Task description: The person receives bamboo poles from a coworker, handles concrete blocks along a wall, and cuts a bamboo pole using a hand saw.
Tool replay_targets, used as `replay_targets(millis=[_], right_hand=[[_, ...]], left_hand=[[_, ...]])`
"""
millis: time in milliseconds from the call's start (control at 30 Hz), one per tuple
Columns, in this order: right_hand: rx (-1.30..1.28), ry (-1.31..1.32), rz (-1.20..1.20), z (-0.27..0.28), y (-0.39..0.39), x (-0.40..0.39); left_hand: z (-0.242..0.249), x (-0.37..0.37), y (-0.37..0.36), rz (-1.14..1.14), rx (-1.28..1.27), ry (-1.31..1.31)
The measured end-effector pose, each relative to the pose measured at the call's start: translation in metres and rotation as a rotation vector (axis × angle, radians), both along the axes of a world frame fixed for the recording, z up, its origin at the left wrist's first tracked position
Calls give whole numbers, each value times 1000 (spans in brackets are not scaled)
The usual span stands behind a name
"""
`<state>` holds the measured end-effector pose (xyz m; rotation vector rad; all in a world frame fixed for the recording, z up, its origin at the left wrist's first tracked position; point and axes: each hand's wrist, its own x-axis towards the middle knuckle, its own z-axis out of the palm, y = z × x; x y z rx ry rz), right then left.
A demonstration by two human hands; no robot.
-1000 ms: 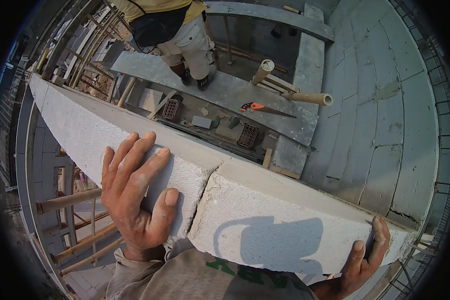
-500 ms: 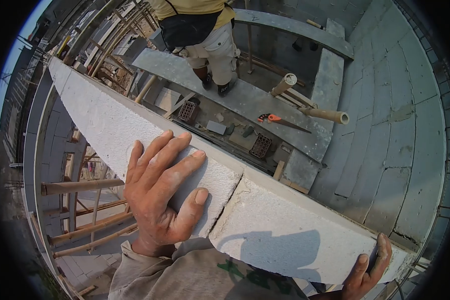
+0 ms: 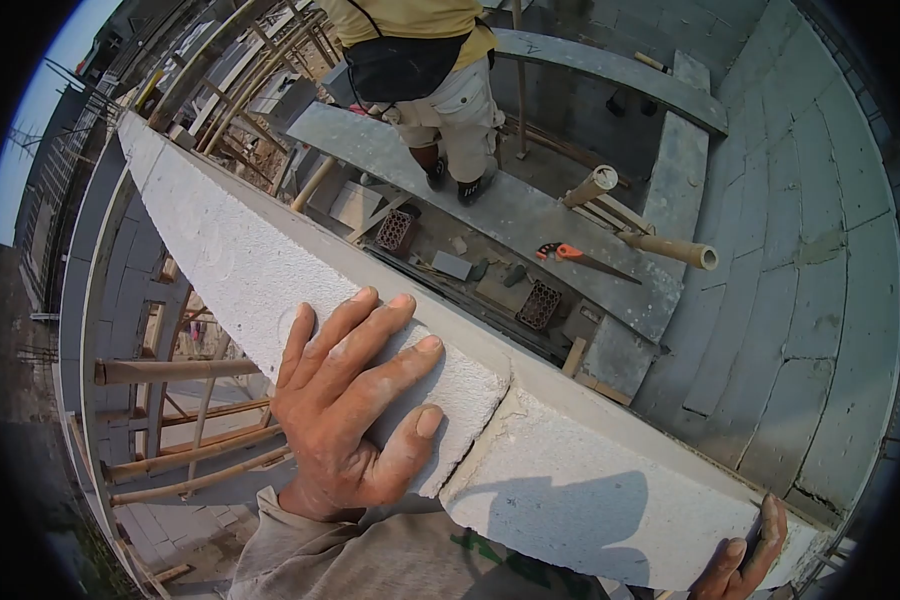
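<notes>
Pale, rough blocks form the top of a wall that runs from upper left to lower right. My left hand [image 3: 355, 400] lies with fingers spread on the left block [image 3: 240, 270], near a dark joint between two blocks. At the lower right, my right hand [image 3: 748, 560] rests its fingers on the far end of the right block [image 3: 590, 480], with part of the hand cut off by the frame. Neither hand grips anything. A head-shaped shadow falls on the right block.
Beyond the wall a person [image 3: 460, 110] in a yellow top stands on a grey plank [image 3: 530, 220]. On it lies an orange-handled saw [image 3: 585, 260]. Bamboo poles [image 3: 670, 250] stick up beside it. A grey block wall [image 3: 780, 270] rises at right. More poles [image 3: 180, 372] cross at left.
The view has shifted slightly, so the wall and scene appear a little further right and lower. Both hands stay on the blocks. The person beyond has shifted their feet a little.
</notes>
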<state>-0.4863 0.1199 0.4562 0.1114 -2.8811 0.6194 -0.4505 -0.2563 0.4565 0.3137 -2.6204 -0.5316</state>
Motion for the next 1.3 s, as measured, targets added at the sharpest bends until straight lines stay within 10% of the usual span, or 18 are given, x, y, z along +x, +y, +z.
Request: replay_targets(millis=[1300], right_hand=[[-9, 32, -27, 13, -13, 4]], left_hand=[[-5, 3, -3, -22, -12, 79]])
